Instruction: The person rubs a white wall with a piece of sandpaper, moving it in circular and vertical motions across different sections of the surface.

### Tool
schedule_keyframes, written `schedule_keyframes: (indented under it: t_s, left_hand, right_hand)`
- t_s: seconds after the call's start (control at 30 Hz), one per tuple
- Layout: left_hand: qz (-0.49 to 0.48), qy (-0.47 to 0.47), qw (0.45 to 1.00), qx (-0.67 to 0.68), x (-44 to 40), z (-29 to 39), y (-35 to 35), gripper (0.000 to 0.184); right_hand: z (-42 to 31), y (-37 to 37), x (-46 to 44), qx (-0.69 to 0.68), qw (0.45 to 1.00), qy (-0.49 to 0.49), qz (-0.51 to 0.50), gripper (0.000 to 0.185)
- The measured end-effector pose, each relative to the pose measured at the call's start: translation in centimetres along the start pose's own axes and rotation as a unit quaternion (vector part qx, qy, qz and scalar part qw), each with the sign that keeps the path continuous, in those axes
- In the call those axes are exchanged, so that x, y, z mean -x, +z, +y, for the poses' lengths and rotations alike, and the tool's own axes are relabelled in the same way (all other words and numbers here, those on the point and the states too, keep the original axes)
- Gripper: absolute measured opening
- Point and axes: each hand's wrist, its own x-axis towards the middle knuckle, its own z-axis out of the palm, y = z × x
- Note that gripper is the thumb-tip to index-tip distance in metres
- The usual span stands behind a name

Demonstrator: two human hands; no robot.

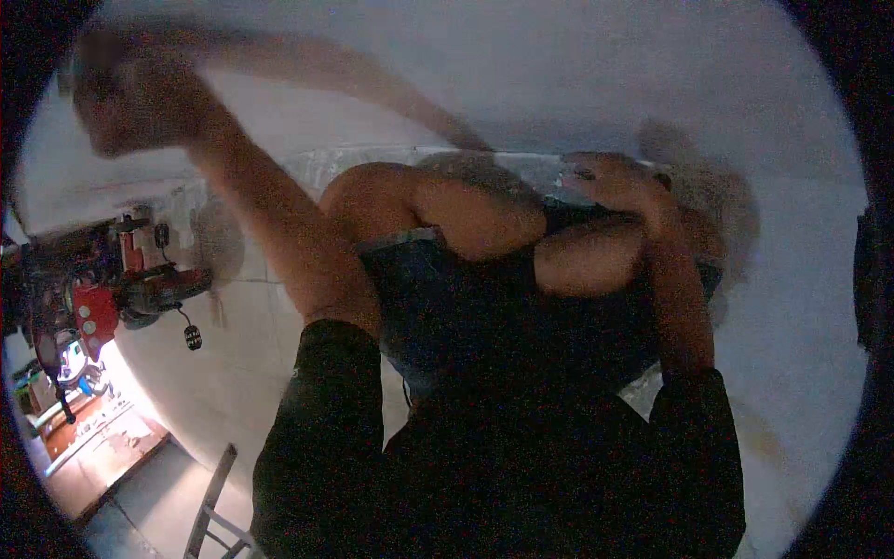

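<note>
A dim, pale wall (559, 74) spreads right of the red machine (95, 315). Below that machine in view — bright light, tiled floor (149, 489) and a ladder-like frame (210, 503).

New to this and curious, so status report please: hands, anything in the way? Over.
Left hand raised, blurred, grip unclear. Right hand by bent legs, grip unclear. Legs between arms; red equipment off left.

Red-and-dark motorbike (95, 312) at the left edge, near a brightly lit floor area (114, 433).
Below it, a ladder-like frame (212, 498) enters from the bottom edge, only partly in view; at the far right sits a dark object (864, 279), too dim to identify.
</note>
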Motion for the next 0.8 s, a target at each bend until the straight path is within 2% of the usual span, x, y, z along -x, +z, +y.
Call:
schedule_keyframes:
  t_s: [0.07,0.1,0.2,0.27,0.3,0.37,0.5,0.57,0.7,0.8]
  left_hand:
    - [-0.016,-0.017,0.998,0.061,0.7,-1.7,-0.7,0.031]
    - [-0.004,-0.025,0.999,-0.032,1.2,-1.1,-1.1,0.032]
    - [0.051,0.031,0.998,-0.002,1.5,-0.6,1.3,0.033]
    - [0.044,-0.001,0.999,-0.022,1.4,3.0,1.7,0.030]
    - [0.037,-0.012,0.999,-0.027,1.1,4.0,1.7,0.028]
    - [0.029,-0.020,0.999,-0.033,1.0,4.8,1.6,0.026]
    - [0.020,-0.019,0.999,-0.040,0.8,5.1,1.4,0.021]
    - [0.017,-0.017,0.999,-0.041,0.8,5.3,1.3,0.019]
    - [0.016,-0.015,0.999,-0.049,0.7,5.4,1.3,0.017]
    - [0.013,-0.015,0.998,-0.051,0.7,5.6,1.1,0.017]
  right_hand:
    - [1.1,0.9,-0.1,0.010,0.997,-0.035,0.061,0.048]
    - [1.0,0.7,0.1,0.013,0.996,-0.046,0.081,0.048]
    - [-0.3,0.0,-0.1,0.060,0.990,-0.097,0.084,0.042]
    - [-3.0,-0.1,0.1,0.009,0.996,-0.074,-0.044,0.036]
    - [-4.4,-0.2,0.1,-0.031,0.984,-0.121,-0.130,0.035]
    - [-6.3,1.9,1.8,-0.033,0.965,-0.176,-0.191,0.032]
    - [-7.7,7.0,2.6,0.094,0.971,-0.183,-0.124,0.034]
    - [-7.2,7.9,3.0,0.133,0.976,-0.166,-0.054,0.035]
    - [-7.6,7.4,3.1,0.151,0.966,-0.203,-0.045,0.034]
    - [-7.0,9.0,2.2,0.105,0.967,-0.223,-0.070,0.034]
